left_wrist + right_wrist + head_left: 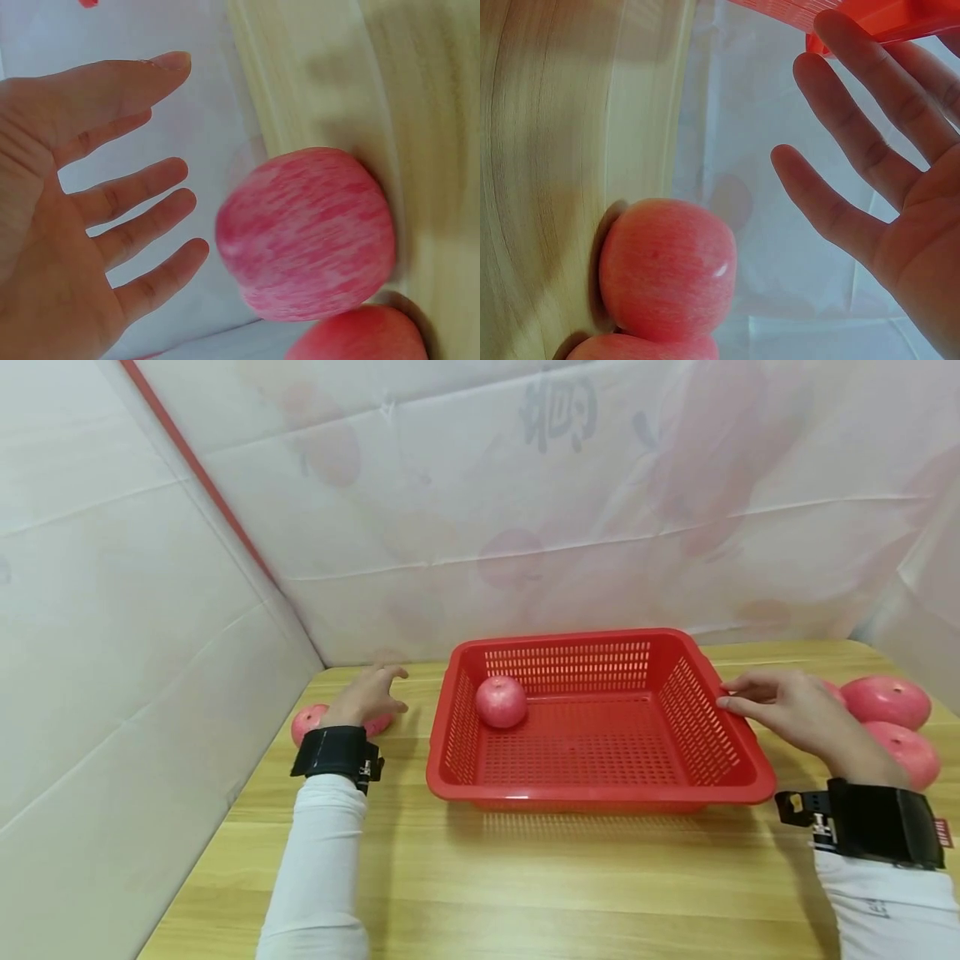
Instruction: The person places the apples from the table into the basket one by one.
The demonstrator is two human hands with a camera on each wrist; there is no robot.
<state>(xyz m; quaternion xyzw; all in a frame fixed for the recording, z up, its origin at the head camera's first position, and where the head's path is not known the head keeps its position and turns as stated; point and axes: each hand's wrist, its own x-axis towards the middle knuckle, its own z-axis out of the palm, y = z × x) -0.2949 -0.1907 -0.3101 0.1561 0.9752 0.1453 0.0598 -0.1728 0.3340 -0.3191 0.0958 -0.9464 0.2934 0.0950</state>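
A red plastic basket (600, 794) with slotted walls stands on the table, with one pink-red apple (501, 702) inside at its left end. My left hand (365, 695) hovers left of the basket, fingers spread and holding nothing. Close by it, an apple (307, 232) sits against another apple (364, 337), clear of the fingertips in the left wrist view. My right hand (795, 714) is at the basket's right rim, thumb and forefinger tips at the edge. Its other fingers extend loosely in the right wrist view; whether the tips press the rim is hard to tell.
Right of my right hand lie several apples, among them a rear apple (887, 700) and a nearer apple (903, 753). The wooden table (525, 893) meets a pale cloth wall (465, 543) at the back and another cloth wall (135, 652) at left.
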